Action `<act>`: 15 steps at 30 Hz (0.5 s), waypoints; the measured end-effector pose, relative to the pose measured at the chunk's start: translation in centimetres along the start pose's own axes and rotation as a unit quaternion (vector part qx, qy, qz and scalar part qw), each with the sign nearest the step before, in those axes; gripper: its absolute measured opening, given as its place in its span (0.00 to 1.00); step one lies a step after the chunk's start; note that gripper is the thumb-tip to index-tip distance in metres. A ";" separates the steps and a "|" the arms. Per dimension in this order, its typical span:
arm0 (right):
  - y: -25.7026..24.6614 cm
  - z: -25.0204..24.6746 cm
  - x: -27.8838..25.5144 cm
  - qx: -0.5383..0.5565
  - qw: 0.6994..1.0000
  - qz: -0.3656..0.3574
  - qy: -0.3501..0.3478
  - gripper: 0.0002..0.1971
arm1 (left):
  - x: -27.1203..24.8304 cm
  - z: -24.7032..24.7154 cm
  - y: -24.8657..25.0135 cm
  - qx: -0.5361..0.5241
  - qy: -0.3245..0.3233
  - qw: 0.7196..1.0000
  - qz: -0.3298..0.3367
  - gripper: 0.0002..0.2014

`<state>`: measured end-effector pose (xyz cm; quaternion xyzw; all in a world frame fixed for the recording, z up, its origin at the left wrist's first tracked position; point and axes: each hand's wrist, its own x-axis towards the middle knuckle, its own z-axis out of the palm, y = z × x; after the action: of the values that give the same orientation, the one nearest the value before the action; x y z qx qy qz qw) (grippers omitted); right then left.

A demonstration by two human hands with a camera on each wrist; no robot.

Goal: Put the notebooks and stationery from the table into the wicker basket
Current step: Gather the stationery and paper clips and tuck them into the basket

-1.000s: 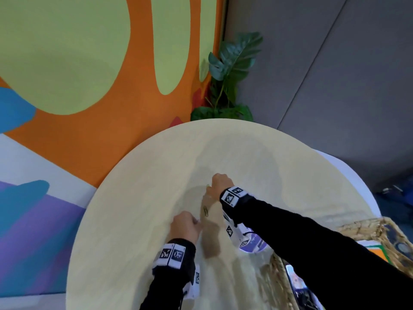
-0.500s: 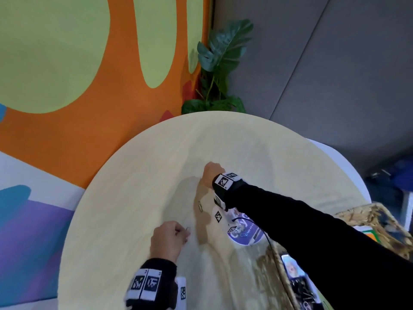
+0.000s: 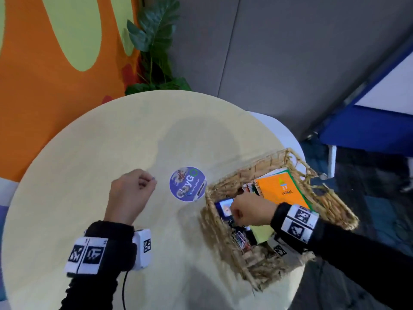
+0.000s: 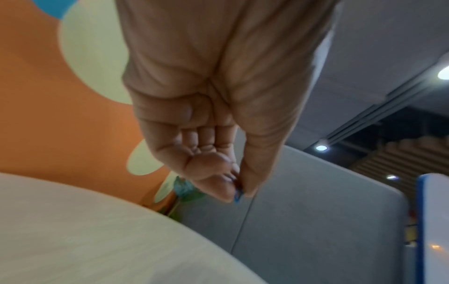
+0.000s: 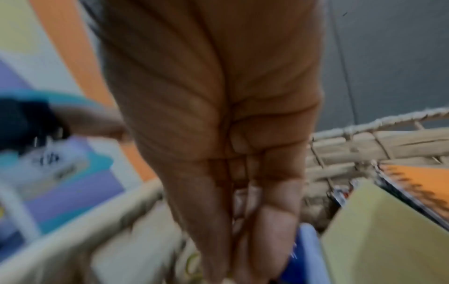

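Note:
The wicker basket stands at the table's right edge. It holds an orange spiral notebook, a small blue box, a yellow pad and loose paper clips. My right hand reaches down into the basket with its fingers bunched; its tips are hidden. My left hand hovers over the round table and pinches a small blue clip between thumb and forefinger.
A round purple sticker lies flat on the table between my left hand and the basket. A potted plant stands behind the table by the orange wall. A grey partition and a blue-edged board are at the right.
My right hand left the middle of the table and went right into the basket. My left hand pulled back from it, holding a small clip. The head view swung right.

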<state>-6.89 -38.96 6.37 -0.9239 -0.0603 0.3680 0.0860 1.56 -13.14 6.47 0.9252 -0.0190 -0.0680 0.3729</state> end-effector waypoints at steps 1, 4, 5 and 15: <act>0.1 1.3 0.4 -0.043 0.998 0.011 -0.042 0.07 | -0.5 -0.1 1.3 -0.007 -0.010 1.000 0.022 0.03; -0.7 3.5 1.6 -0.133 0.983 0.038 -0.119 0.03 | -2.6 -0.1 4.4 -0.009 -0.046 0.995 0.085 0.02; -1.1 3.8 1.7 -0.150 0.980 0.037 -0.125 0.04 | -3.4 -0.2 5.3 -0.007 -0.057 0.993 0.107 0.02; 0.2 2.1 0.2 -0.068 0.995 0.072 0.016 0.12 | -8.8 6.0 9.1 0.108 -0.260 0.936 0.211 0.04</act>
<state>-8.16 -38.86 4.66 -0.9353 -0.0173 0.3533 -0.0028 -7.84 -23.09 9.50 0.8849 -0.3170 -0.2231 0.2582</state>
